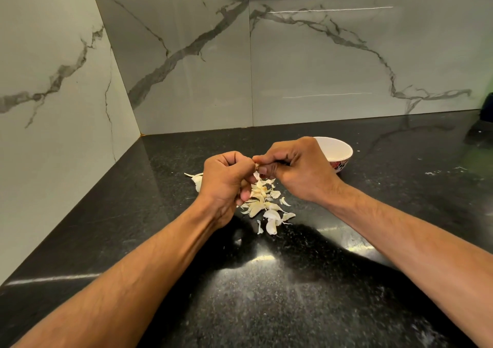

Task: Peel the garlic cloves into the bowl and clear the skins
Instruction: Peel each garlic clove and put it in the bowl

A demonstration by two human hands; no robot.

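Both hands meet at the middle of the frame, above a black speckled counter (266,307). The left hand (222,184) has its fingers curled in a tight grip, and the right hand (296,168) is curled the same way, its fingertips pressed against those of the left. Between them they pinch a small garlic clove (256,166), of which only a brownish tip shows at the point where the fingers meet; a strip of skin hangs down from it.

Just below the hands, a pile of pale garlic skins (262,203) lies on the counter, spreading toward the lower right. Another loose piece of skin (197,179) lies to the left, partly hidden behind the left hand.

A white bowl (338,151) with a red patterned outside stands on the counter just behind the right hand, which covers its left side. What it holds cannot be seen.

Marble-look wall panels (186,54) fill the upper half of the frame.
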